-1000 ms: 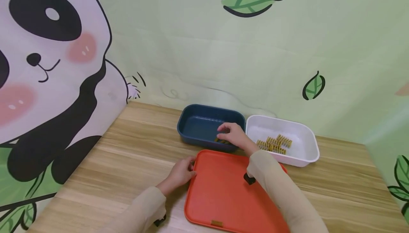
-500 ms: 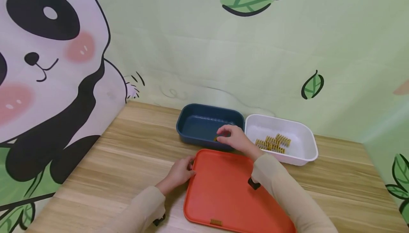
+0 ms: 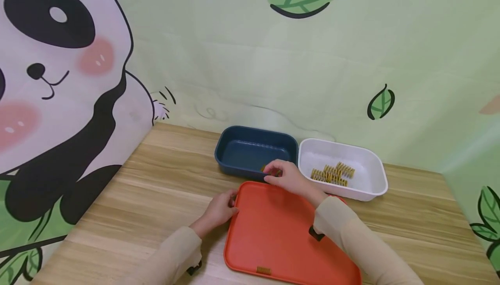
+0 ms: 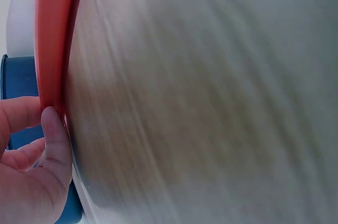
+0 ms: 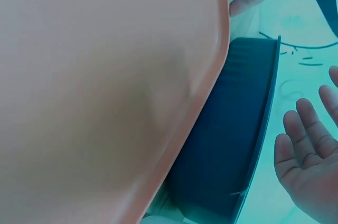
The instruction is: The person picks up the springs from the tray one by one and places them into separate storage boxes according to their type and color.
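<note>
My left hand (image 3: pixel 220 209) is at the left edge of a red tray (image 3: pixel 269 228), its thumb and fingers pinching the rim. In the left wrist view, the thumb (image 4: pixel 55 134) presses right against the red rim. My right hand (image 3: pixel 291 178) hovers over the front edge of a dark blue bin (image 3: pixel 250 174), fingers loosely bent. The right wrist view shows its fingers (image 5: pixel 303 129) apart with nothing between them. Part of a brass-coloured coil spring (image 3: pixel 263 169) shows inside the blue bin behind that hand. One more spring (image 3: pixel 263 270) lies by the tray's near rim.
To the right of the blue bin stands a white bin (image 3: pixel 369 191) with several coil springs (image 3: pixel 332 174) heaped in it. Both bins stand near a backdrop (image 3: pixel 218 59) printed with a panda and leaves. Everything rests on a wood-grain table (image 3: pixel 156 189).
My right hand has drawn back from inside the blue bin toward its front rim and the tray. The left hand has stayed at the tray's edge.
</note>
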A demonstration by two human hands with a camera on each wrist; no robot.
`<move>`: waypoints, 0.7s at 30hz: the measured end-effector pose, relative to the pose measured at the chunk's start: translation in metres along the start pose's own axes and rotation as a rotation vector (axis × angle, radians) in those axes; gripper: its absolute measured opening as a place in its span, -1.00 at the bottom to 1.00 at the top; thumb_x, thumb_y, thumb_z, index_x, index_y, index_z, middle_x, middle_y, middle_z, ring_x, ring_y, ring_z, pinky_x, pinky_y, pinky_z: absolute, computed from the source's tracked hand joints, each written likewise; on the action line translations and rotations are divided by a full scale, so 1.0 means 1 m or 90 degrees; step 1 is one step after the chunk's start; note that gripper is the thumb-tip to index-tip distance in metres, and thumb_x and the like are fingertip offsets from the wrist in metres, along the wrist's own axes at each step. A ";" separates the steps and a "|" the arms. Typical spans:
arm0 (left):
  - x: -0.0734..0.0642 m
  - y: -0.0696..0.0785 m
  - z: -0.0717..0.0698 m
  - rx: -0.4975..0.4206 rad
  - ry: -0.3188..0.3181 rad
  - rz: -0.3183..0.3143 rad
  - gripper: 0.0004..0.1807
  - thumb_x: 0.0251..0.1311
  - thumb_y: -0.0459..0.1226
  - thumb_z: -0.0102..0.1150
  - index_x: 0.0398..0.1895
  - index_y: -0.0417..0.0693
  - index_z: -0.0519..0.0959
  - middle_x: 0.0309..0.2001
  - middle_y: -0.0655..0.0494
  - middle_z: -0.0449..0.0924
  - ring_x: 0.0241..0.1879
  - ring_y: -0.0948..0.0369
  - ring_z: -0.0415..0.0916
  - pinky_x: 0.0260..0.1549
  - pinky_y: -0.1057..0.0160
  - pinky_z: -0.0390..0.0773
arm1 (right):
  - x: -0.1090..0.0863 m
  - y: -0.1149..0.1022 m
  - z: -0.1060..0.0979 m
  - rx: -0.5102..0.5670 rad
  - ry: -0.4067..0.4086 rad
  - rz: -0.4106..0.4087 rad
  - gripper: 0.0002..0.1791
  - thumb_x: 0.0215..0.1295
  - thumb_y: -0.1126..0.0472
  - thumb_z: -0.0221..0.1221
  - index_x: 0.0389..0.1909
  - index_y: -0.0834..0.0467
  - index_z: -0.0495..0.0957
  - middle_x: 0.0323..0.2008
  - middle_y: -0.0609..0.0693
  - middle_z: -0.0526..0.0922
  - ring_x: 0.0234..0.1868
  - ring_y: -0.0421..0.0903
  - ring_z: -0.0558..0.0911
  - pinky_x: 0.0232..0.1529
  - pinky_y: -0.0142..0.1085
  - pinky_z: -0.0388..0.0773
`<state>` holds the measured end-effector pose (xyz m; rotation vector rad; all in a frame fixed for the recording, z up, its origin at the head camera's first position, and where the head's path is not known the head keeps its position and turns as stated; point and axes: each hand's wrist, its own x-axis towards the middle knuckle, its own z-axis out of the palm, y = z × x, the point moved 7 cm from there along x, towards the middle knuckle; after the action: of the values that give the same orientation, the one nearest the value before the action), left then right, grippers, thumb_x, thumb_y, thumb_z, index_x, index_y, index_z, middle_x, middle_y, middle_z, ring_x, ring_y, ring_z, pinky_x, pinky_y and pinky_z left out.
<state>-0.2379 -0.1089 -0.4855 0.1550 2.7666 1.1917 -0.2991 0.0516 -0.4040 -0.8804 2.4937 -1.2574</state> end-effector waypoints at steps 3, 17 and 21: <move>0.000 0.001 -0.001 -0.001 0.003 0.004 -0.50 -0.09 -0.45 0.19 0.02 -0.30 0.40 -0.52 0.07 0.39 -0.50 0.22 0.30 -0.48 0.33 0.35 | -0.005 -0.007 0.003 -0.015 -0.021 -0.010 -0.77 0.09 0.21 0.18 -0.25 0.24 0.54 -0.30 0.06 0.55 -0.33 -0.16 0.47 -0.30 -0.35 0.44; -0.001 0.003 -0.002 0.002 0.009 0.009 -0.51 -0.10 -0.45 0.19 0.01 -0.30 0.41 -0.53 0.08 0.39 -0.51 0.23 0.31 -0.48 0.32 0.36 | -0.027 -0.016 0.022 -0.041 -0.072 -0.055 -0.77 0.06 0.20 0.20 -0.25 0.19 0.54 -0.33 0.06 0.56 -0.32 -0.02 0.48 -0.28 -0.26 0.48; -0.001 0.002 -0.002 0.001 0.009 0.008 -0.51 -0.10 -0.45 0.19 0.01 -0.30 0.41 -0.53 0.08 0.40 -0.50 0.22 0.31 -0.48 0.32 0.36 | -0.031 -0.019 0.025 -0.040 -0.083 -0.053 -0.77 0.05 0.22 0.20 -0.26 0.21 0.53 -0.32 0.10 0.56 -0.32 -0.02 0.49 -0.26 -0.17 0.48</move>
<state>-0.2369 -0.1090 -0.4822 0.1647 2.7823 1.1993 -0.2557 0.0446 -0.4063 -1.0551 2.4290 -1.1124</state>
